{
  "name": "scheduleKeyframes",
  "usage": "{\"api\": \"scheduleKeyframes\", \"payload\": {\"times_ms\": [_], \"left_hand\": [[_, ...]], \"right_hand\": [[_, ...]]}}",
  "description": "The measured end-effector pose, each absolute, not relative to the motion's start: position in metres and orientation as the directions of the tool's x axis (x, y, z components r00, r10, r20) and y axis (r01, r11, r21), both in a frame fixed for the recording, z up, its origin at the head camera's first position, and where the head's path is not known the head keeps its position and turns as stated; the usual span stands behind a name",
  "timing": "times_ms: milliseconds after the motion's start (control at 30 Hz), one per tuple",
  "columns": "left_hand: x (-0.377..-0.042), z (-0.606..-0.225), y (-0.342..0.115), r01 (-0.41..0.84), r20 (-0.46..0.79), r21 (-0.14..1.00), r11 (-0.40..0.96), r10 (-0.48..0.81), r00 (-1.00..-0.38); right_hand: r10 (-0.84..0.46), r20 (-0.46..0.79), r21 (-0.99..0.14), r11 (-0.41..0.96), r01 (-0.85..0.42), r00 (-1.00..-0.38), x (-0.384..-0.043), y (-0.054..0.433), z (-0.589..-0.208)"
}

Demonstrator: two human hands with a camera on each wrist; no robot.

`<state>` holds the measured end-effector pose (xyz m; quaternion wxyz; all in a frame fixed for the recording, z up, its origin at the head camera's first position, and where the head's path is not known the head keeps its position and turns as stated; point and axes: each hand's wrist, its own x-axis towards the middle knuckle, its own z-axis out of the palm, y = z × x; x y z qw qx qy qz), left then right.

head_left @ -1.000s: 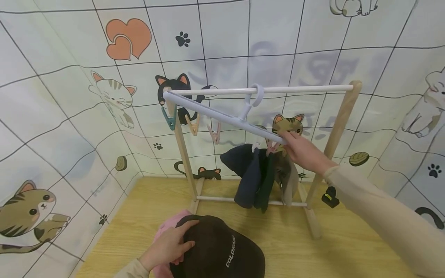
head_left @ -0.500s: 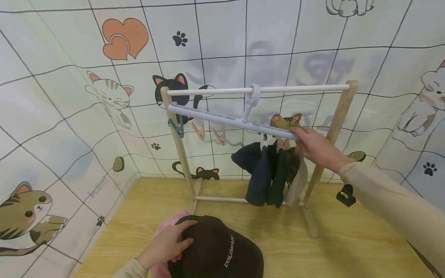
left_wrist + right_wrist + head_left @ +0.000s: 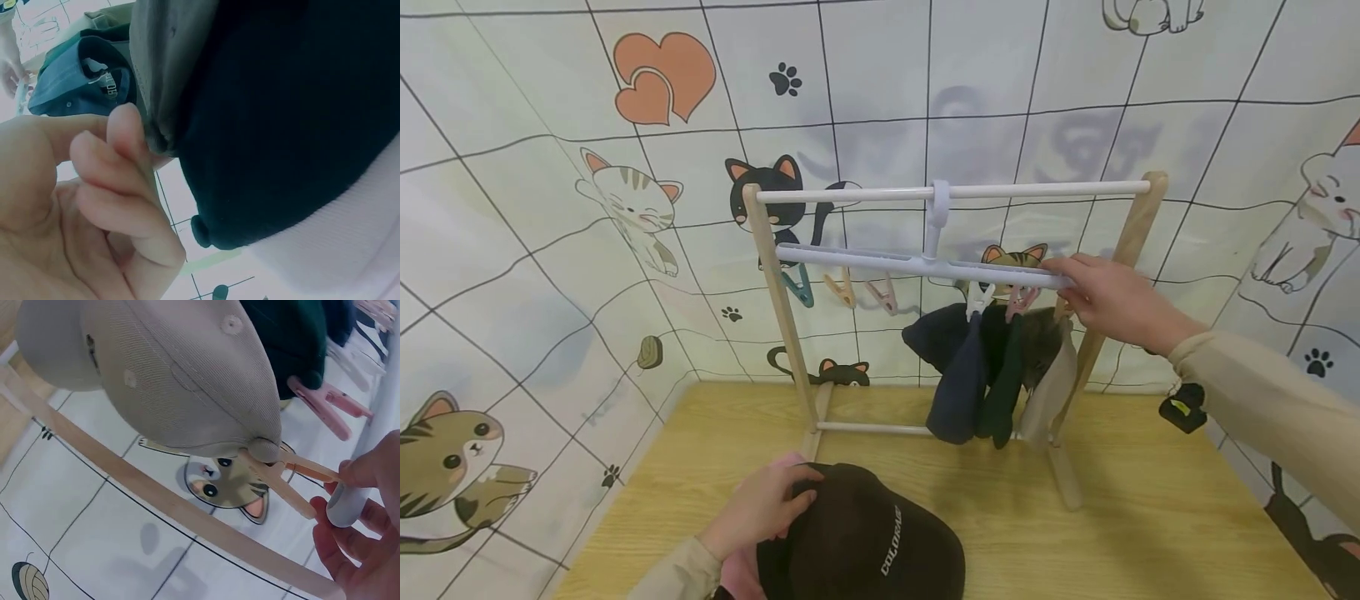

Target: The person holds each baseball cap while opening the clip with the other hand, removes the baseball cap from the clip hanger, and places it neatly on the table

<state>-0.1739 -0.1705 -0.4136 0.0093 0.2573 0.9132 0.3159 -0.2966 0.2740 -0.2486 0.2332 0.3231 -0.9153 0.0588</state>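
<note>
My right hand (image 3: 1116,302) grips the right end of a pale lilac clothes hanger (image 3: 865,260), hooked over the rack's white bar (image 3: 1052,192). From its right half hang a navy cap (image 3: 957,387), a dark green cap (image 3: 1002,387) and a beige cap (image 3: 1051,379). An orange clothespin (image 3: 275,481) pinches the beige cap's crown, right beside my right fingers. In front of the rack, my left hand (image 3: 763,510) pinches the back of a dark brown cap (image 3: 865,533) with white lettering. A pink cloth item (image 3: 741,571) shows partly beneath it.
Blue-green (image 3: 799,286), orange (image 3: 840,288) and pink (image 3: 882,293) clothespins hang unloaded from the hanger's left half. The rack's wooden legs (image 3: 781,317) stand on the wooden table (image 3: 700,433). A cat-print backdrop (image 3: 880,75) encloses the back and sides.
My right hand has moved right, swinging the hanger's right end back until the hanger lies nearly parallel to the bar. The hung caps swung along. My left hand stays on the brown cap.
</note>
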Motion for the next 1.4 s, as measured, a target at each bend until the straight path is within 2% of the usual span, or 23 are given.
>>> {"api": "scheduleKeyframes", "payload": {"times_ms": [233,433,833,1033,1233,1400], "left_hand": [[-0.182,-0.408,-0.164,0.456,0.114,0.546,0.703,0.477,-0.872],[-0.194,-0.397,-0.152,0.47,0.097,0.527,0.708,0.5,-0.861],[-0.222,-0.369,-0.124,0.553,0.193,0.463,0.693,0.529,-0.826],[-0.24,-0.354,-0.101,0.545,0.178,0.401,0.736,0.521,-0.835],[-0.254,-0.338,-0.072,0.529,0.154,0.43,0.731,0.518,-0.841],[-0.262,-0.326,-0.051,0.545,0.159,0.465,0.697,0.54,-0.826]], "right_hand": [[-0.574,0.478,0.094,0.786,-0.611,-0.665,-0.295,0.275,-0.236],[-0.56,0.477,0.093,0.798,-0.595,-0.677,-0.292,0.277,-0.231],[-0.58,0.407,0.092,0.795,-0.599,-0.706,-0.291,0.276,-0.221],[-0.605,0.382,0.094,0.778,-0.622,-0.699,-0.292,0.279,-0.214],[-0.625,0.381,0.054,0.751,-0.658,-0.681,-0.296,0.281,-0.211],[-0.631,0.346,0.014,0.743,-0.669,-0.694,-0.296,0.281,-0.208]]}}
